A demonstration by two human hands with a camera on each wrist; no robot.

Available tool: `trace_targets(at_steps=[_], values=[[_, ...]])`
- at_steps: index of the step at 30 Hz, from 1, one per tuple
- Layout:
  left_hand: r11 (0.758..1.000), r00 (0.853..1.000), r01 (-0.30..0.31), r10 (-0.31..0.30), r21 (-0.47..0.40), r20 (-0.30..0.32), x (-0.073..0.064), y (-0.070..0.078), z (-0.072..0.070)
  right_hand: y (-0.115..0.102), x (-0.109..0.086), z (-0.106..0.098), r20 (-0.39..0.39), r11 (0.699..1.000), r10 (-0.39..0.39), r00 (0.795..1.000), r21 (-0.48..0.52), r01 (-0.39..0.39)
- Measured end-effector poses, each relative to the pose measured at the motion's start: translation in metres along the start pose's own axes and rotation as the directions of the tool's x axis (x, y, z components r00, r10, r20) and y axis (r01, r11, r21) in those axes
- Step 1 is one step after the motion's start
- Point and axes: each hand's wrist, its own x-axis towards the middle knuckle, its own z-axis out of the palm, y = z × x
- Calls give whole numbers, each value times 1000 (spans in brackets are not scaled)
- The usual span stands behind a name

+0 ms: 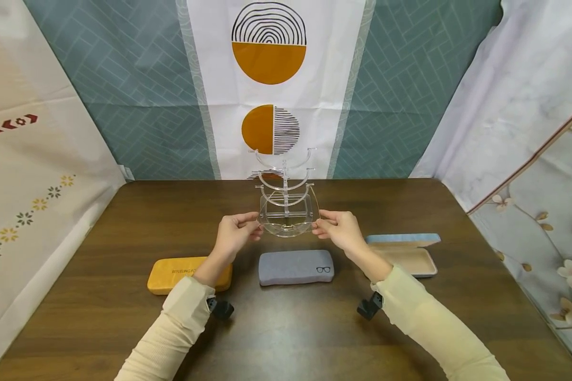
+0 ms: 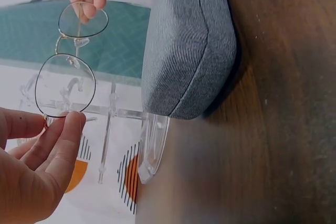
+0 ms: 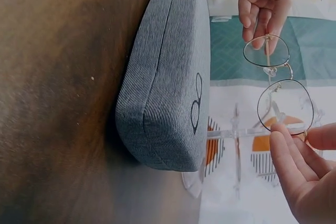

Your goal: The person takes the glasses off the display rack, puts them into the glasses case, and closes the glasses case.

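Brown tabletop [image 1: 293,333] | glasses [image 2: 65,85] between left fingers [image 2: 64,148] and right fingers [image 3: 286,156] | both pinching opposite frame ends

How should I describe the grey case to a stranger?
On the brown table, look just to the near side of the clear stand, in the middle. There lies the grey case, closed, with a small eyeglasses drawing near its right end. The yellow case on its left differs in colour; the blue-lidded case on its right stands open.
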Motion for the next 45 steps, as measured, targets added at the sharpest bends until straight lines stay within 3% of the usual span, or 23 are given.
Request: trace_targets(at_steps=[13,32,45], values=[[995,998,-31,27,98,49,-26,2,-7,-1,-25,-1,53,998,-54,997,-15,55],[985,982,-148,136,88,127,-45,8,-8,-2,-48,-11,97,994,-105,990,-19,108],[979,974,-182,168,89,151,-58,13,-7,-5,-63,-16,127,983,-161,979,-66,170]])
